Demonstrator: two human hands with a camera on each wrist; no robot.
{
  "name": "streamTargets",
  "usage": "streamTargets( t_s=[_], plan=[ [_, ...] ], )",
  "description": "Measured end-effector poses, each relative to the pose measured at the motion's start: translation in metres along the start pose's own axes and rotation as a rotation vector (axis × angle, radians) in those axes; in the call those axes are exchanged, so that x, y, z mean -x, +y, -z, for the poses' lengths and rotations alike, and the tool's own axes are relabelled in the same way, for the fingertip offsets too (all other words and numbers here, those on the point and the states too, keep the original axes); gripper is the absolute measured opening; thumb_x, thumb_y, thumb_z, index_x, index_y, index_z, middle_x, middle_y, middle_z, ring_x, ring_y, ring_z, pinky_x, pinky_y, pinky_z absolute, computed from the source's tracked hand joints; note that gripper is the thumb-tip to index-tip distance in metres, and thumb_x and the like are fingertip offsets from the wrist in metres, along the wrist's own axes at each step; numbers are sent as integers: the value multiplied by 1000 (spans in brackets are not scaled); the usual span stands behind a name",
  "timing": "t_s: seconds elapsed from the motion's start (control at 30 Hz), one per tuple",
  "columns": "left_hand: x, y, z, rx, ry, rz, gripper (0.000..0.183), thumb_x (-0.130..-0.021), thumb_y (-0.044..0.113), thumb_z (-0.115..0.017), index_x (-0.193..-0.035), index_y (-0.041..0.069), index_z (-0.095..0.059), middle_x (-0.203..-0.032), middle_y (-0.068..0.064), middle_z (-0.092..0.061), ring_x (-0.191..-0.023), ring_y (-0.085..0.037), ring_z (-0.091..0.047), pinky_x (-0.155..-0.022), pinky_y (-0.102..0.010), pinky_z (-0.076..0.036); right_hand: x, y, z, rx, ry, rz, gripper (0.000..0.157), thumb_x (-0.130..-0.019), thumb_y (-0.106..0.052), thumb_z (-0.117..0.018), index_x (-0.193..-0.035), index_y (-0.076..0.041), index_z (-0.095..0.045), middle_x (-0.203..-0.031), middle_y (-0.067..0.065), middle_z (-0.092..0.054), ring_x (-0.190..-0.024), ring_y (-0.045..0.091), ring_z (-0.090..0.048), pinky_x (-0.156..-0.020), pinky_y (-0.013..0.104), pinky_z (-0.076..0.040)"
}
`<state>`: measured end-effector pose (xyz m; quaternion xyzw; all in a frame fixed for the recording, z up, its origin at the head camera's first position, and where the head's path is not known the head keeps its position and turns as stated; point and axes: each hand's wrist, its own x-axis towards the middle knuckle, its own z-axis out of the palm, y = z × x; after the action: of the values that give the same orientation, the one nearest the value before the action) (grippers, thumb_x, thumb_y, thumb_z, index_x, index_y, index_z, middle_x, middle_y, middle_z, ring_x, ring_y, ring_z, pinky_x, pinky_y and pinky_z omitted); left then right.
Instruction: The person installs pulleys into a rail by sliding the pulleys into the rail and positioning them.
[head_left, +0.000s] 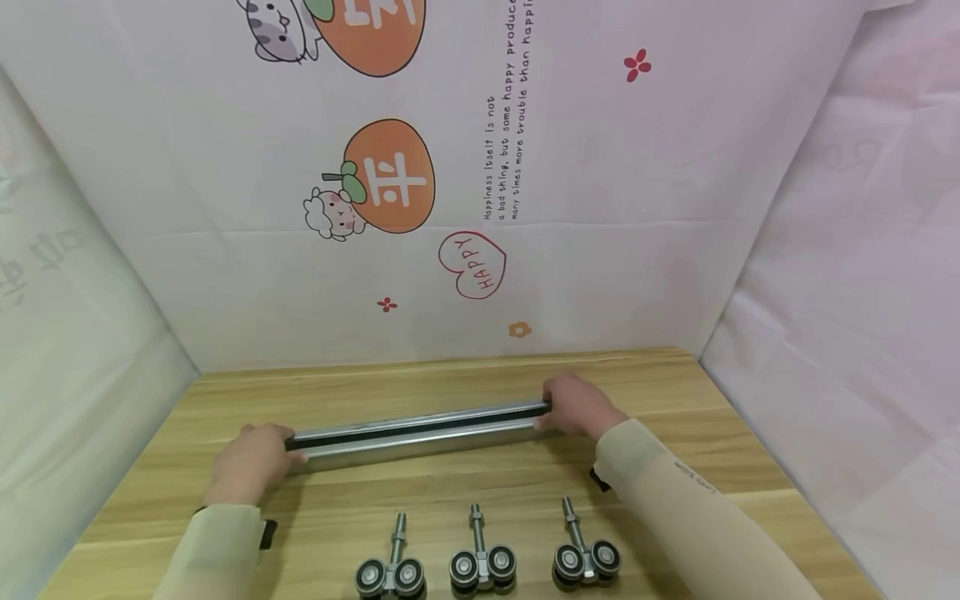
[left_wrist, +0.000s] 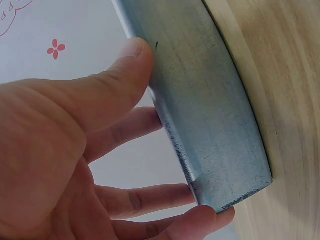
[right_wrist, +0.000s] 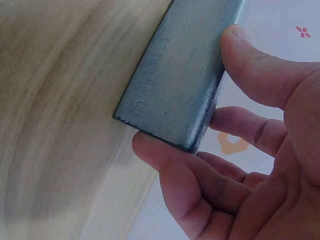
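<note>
A long silver metal channel rail [head_left: 423,447] with a dark slot along its upper side lies across the wooden table, slightly raised toward the right in the head view. My left hand [head_left: 251,460] grips its left end and my right hand [head_left: 583,407] its right end. Seen from the left wrist, the thumb presses the long edge of the rail [left_wrist: 205,100], and fingertips reach around the end. In the right wrist view, the thumb lies on the edge of the rail [right_wrist: 172,75], with a finger across its cut end. Whether the rail touches the table throughout I cannot tell.
Nearer the front, three roller trolleys with threaded bolts stand in a row: a left one [head_left: 409,575], a middle one [head_left: 501,564] and a right one [head_left: 604,557]. Behind the wooden table [head_left: 480,375] hangs a printed white cloth [head_left: 585,275], with more cloth at both sides.
</note>
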<state>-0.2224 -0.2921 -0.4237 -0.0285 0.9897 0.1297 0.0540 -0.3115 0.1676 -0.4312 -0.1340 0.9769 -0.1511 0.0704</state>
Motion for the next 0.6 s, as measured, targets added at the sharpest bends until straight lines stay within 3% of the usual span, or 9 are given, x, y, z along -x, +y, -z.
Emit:
streamTargets(
  t_s=[0.4,0.6],
  plan=[
    [2,0,2,-2,-38,10,66,-90,39,-74,-133,-7,-56,-136,-37,-48,-129,-65,-26,-86,-76,-38,6,-3,-1,35,-14,10,39,-84,-33,-82,-106,-4,-68,-97,6,-55,-80,19,-55,-73,39,-51],
    [2,0,7,19,-58,28,66,-86,39,-79,-130,-7,-59,-132,-36,-51,-125,-64,-32,-82,-73,-42,6,-4,-2,39,-19,9,38,-83,-33,-83,-104,-5,-67,-92,4,-56,-79,19,-53,-70,37,-50]
  ],
)
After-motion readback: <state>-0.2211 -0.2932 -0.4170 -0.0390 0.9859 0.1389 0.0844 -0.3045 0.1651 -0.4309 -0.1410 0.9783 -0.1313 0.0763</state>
